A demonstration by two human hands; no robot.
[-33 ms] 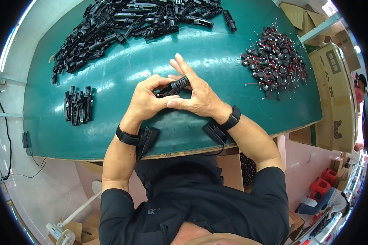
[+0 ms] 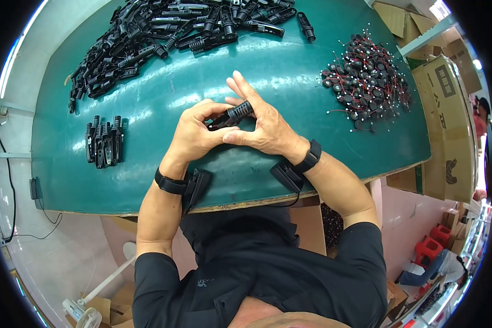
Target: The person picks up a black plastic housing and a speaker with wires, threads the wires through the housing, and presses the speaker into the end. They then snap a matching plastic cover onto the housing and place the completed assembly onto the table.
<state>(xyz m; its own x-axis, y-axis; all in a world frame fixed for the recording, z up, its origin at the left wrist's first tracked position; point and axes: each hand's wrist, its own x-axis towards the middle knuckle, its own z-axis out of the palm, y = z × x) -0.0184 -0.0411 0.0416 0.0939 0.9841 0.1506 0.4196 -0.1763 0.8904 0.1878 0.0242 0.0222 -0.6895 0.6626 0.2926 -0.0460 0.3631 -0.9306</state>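
Observation:
Between both hands, over the table's near middle, is a black plastic housing (image 2: 239, 112) with a ribbed, sleeve-like end pointing up and to the right. My left hand (image 2: 195, 131) is closed on its lower left end, with the thumb along the near side. My right hand (image 2: 269, 131) steadies the ribbed end against the palm and base of the fingers. Its thumb meets the left thumb below the part, and a couple of fingers stretch upward. A little red shows inside the housing by the left fingers, too small to make out.
The green table (image 2: 164, 123) carries a big heap of similar black housings (image 2: 142, 41) at far left and middle. A small row of them (image 2: 105, 142) lies at left. Round black parts with red wires (image 2: 366, 82) are piled at right, near a cardboard box (image 2: 445, 131).

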